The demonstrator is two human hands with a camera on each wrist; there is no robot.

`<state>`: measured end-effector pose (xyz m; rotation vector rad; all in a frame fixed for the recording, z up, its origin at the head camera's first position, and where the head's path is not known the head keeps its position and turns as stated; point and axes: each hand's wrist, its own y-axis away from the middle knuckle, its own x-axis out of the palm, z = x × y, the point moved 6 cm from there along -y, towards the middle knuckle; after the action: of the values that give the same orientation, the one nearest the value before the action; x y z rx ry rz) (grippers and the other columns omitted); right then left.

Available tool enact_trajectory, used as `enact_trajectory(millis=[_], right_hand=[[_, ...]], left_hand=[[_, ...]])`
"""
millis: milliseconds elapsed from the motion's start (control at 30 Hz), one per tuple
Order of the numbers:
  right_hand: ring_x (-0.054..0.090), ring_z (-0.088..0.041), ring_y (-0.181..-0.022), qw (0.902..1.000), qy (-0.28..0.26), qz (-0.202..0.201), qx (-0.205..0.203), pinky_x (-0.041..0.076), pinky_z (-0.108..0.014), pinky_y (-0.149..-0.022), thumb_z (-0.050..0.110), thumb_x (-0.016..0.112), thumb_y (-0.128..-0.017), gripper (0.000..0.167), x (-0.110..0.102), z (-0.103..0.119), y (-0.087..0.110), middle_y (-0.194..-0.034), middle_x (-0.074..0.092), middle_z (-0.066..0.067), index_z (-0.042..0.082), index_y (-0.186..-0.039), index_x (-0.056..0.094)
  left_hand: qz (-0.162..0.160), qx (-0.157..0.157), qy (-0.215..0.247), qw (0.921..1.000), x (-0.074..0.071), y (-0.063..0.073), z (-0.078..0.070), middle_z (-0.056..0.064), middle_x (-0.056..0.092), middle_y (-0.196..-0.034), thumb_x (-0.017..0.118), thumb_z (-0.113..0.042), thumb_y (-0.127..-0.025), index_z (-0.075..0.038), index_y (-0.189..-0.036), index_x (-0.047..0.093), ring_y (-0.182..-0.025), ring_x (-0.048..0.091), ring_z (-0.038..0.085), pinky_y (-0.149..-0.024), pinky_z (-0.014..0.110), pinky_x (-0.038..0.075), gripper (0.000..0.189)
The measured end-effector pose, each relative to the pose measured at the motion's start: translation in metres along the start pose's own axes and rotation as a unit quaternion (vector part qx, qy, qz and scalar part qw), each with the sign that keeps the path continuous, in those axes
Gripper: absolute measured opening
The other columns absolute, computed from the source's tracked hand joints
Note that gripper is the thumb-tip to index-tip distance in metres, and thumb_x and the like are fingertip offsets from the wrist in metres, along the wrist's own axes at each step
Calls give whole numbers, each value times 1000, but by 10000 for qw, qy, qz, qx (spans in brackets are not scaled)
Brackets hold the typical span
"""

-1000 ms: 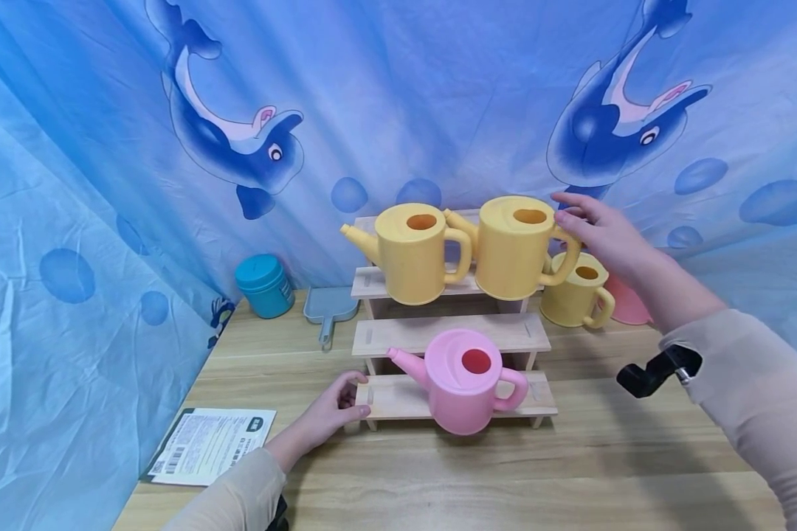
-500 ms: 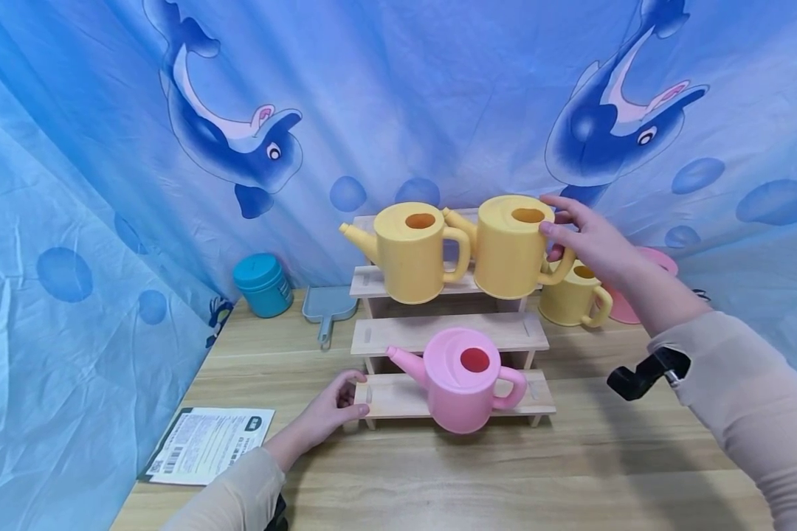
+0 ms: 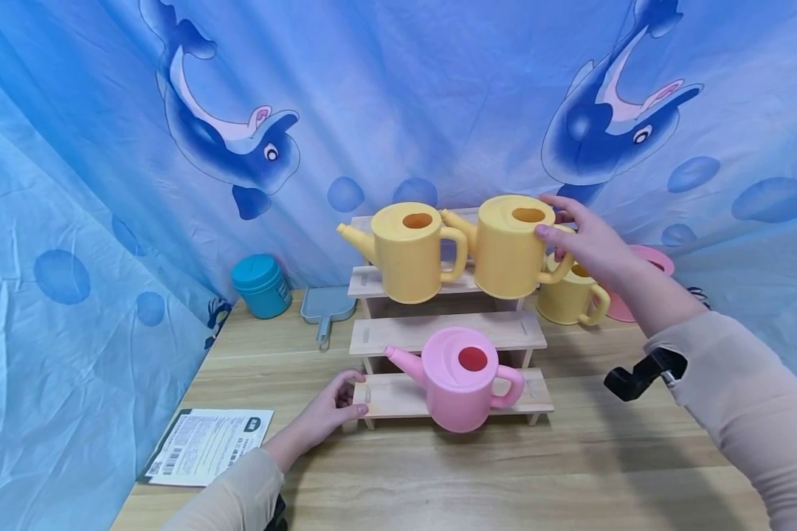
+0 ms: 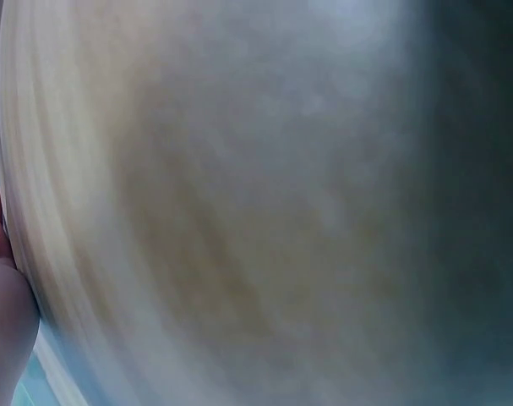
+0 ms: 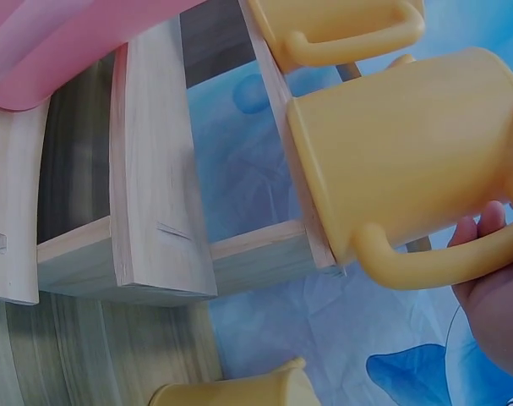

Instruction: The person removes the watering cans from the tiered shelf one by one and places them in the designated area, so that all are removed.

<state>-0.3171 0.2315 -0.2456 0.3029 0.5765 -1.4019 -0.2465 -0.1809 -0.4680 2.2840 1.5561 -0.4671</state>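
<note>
My right hand (image 3: 591, 240) grips a yellow watering can (image 3: 508, 254) by the top of its handle, thumb in front and fingers behind. This can stands on the upper part of the stepped wooden stand (image 3: 398, 332). Left of it is a second yellow watering can (image 3: 408, 262), its handle close to the first can's spout. A pink watering can (image 3: 458, 387) sits on the lowest step, spout pointing left. My left hand (image 3: 325, 413) holds the left end of that step between thumb and fingers. Only part of the left hand (image 4: 7, 326) appears in its blurred wrist view.
Behind the right arm, on the table (image 3: 438, 479), are another yellow watering can (image 3: 561, 299) and a partly hidden pink object (image 3: 657, 258). To the left stand a teal tub (image 3: 262, 286), a small grey dustpan (image 3: 327, 306) and a printed packet (image 3: 209, 446). A dolphin-print curtain hangs behind.
My right hand has moved left and slightly down onto the yellow can's handle, its thumb coming in front. The left hand keeps its hold on the stand, and the cans stay in place.
</note>
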Motion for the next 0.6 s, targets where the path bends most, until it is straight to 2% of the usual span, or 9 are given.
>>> enact_trajectory(millis=[433, 600], right_hand=[[46, -27, -84, 9993, 125, -328, 110, 44, -32, -67, 49, 53, -91, 70, -17, -12, 11, -123, 37, -12, 27, -149, 21], [46, -20, -83, 9967, 17, -790, 210, 42, -25, -66, 49, 55, -89, 69, -31, -21, 20, -111, 41, -6, 28, -148, 26]], left_hand=[[23, -18, 23, 10000, 1, 0, -1, 9, 51, -97, 69, -26, -85, -16, -123, 44, -86, 47, 22, -74, 33, 38, 46], [2, -2, -24, 10000, 1, 1, -2, 9, 51, -97, 68, -25, -86, -15, -123, 44, -85, 46, 22, -73, 32, 39, 46]])
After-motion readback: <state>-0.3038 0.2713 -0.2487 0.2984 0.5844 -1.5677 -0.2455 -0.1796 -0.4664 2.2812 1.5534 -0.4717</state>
